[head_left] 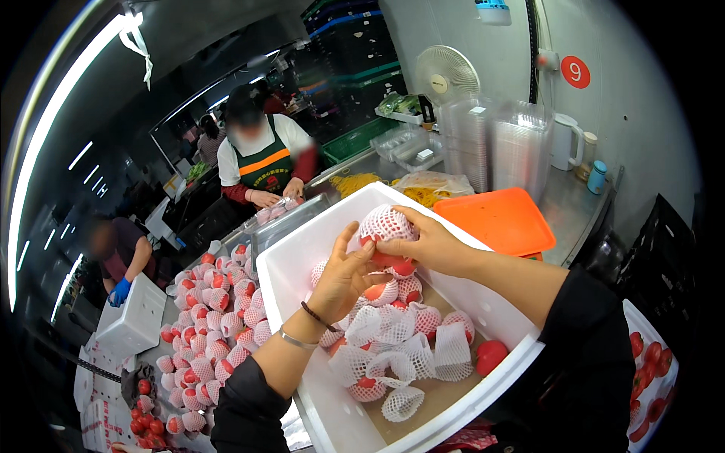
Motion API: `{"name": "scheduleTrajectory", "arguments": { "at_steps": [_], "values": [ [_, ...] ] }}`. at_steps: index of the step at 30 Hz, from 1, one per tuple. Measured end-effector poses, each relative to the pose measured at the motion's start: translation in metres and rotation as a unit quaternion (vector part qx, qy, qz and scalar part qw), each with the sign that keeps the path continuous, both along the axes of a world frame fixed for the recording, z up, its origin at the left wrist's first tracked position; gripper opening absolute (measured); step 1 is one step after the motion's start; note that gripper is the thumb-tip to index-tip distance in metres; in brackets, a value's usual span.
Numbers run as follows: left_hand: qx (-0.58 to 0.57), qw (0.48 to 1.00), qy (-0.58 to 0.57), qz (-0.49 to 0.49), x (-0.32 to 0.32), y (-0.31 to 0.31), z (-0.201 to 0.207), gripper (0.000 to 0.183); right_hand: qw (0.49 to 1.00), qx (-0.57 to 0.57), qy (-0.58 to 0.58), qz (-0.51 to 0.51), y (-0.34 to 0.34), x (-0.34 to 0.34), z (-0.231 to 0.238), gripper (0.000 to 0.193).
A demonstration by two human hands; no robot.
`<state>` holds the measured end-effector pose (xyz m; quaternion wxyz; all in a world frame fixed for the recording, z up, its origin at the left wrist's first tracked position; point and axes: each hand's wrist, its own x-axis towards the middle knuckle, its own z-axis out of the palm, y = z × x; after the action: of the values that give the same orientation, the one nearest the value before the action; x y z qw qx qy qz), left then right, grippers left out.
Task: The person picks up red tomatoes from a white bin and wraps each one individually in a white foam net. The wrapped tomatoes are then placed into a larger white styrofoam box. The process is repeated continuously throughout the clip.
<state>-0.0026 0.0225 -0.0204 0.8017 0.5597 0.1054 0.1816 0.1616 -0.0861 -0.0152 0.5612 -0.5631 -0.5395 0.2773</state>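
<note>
Both hands are raised over a white foam box (298, 264) that sits tilted at the near edge of the work surface. The right hand (423, 241) is closed around a red fruit in a white foam net sleeve (385, 225), fingers curled over its top, holding it above the box interior. The left hand (343, 275) is beside it, fingers spread and extended upward, fingertips touching the lower edge of the same sleeved fruit; it clasps nothing on its own. Inside the box lie more netted red fruits, one bare red fruit (491, 355) near the right wall, and several empty net sleeves (402, 402) on the floor of the box. Left of the box, a large heap of sleeved fruits (215, 317) covers the table. An orange tray (502, 219) rests just behind the box. Across the table a person in a green apron (264, 162) stands with hands at a clear container
</note>
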Motion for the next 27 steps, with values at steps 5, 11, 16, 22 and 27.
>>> {"name": "scheduleTrajectory", "arguments": {
  "at_steps": [5,11,16,22,27],
  "values": [
    [0.032,0.998,0.049,-0.014,0.001,-0.009,0.005,0.077,0.996,-0.049,0.068,-0.011,-0.001,0.009,-0.001,0.033],
    [0.05,0.997,0.029,-0.06,0.001,-0.005,-0.003,0.077,0.993,-0.061,0.093,-0.037,0.005,0.013,-0.006,0.032],
    [-0.047,0.997,0.035,-0.045,0.003,-0.007,0.002,0.061,0.995,-0.081,0.056,-0.024,0.001,0.014,-0.004,0.033],
    [-0.148,0.989,-0.006,-0.03,0.002,0.006,-0.003,0.042,0.992,-0.003,-0.106,-0.071,0.006,0.018,-0.014,0.03],
    [-0.167,0.984,-0.059,-0.023,-0.004,0.006,0.004,0.046,0.979,-0.016,-0.173,-0.108,-0.003,0.004,-0.001,0.022]
  ]
}}
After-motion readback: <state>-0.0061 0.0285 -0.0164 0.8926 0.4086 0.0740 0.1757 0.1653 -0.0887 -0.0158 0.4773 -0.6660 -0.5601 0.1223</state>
